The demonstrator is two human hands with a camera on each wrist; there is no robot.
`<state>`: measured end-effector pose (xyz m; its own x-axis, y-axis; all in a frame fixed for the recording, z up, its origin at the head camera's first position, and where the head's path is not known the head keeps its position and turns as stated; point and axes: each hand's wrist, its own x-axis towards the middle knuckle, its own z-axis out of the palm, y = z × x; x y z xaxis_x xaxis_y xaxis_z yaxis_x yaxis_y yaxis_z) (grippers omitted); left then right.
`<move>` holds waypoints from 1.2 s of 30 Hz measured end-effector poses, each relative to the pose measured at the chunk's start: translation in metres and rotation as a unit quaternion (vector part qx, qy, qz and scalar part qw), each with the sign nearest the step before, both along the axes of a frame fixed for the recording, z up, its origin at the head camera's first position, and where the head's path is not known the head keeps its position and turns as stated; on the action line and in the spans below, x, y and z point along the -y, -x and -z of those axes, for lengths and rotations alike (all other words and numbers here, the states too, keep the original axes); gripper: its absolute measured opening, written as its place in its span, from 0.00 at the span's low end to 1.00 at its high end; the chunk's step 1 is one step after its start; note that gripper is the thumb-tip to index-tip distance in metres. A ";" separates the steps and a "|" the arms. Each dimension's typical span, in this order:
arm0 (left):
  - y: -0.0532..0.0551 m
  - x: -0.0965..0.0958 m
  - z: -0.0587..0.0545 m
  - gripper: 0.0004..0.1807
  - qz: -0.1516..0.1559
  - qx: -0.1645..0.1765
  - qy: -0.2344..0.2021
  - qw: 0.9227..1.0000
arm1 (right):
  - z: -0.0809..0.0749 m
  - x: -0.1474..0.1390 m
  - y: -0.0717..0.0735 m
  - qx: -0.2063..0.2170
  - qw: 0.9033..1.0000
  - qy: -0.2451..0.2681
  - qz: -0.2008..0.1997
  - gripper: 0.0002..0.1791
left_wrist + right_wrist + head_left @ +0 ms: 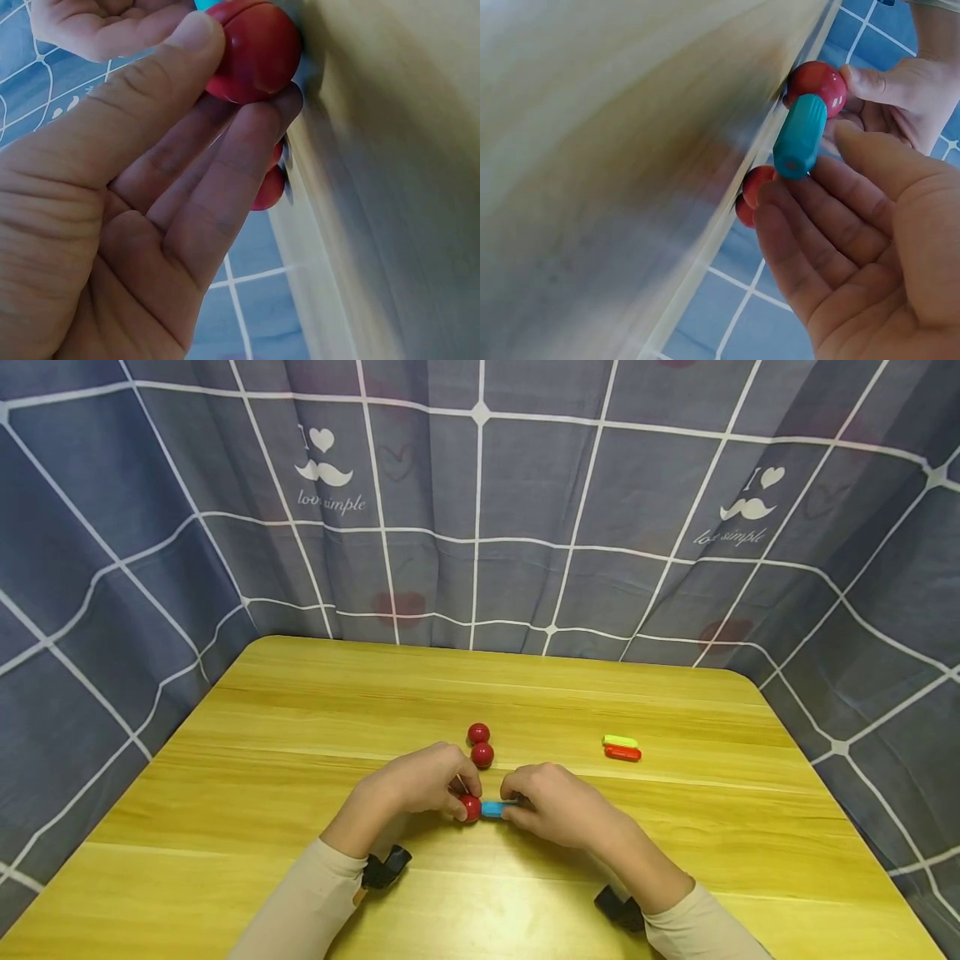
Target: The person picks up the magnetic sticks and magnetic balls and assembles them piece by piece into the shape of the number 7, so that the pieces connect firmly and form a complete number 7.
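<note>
My left hand (422, 782) pinches a glossy red ball (472, 809) between thumb and fingers, low over the wooden table. A short blue ribbed rod (492, 810) meets the ball's right side, end-on. Around the rod's other end are the thumb and fingers of my right hand (564, 806). In the right wrist view, the rod (801, 136) shows its near end, with the ball (817, 84) behind it. Beyond the hands, two more red balls sit one behind the other, the nearer ball (482, 755) close against the farther ball (478, 733).
A yellow rod (620, 741) and a red rod (622, 753) lie side by side toward the right of the wooden table (225, 793). A grey curtain (525, 485) with white lines hangs behind and along both sides. Black straps with cameras are on both wrists.
</note>
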<state>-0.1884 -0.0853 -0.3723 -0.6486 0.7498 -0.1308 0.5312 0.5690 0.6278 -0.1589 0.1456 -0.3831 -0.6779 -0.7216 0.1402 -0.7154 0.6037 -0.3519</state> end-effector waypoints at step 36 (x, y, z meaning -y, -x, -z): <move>0.001 0.002 0.001 0.08 -0.002 -0.001 0.002 1.000 | 0.001 0.020 0.038 -0.101 0.994 -0.007 0.045 0.12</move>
<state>-0.1890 -0.0873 -0.3733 -0.6513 0.7471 -0.1327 0.5311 0.5737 0.6236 -0.1971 0.1258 -0.3837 -0.6986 -0.6623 0.2708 -0.7137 0.6719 -0.1979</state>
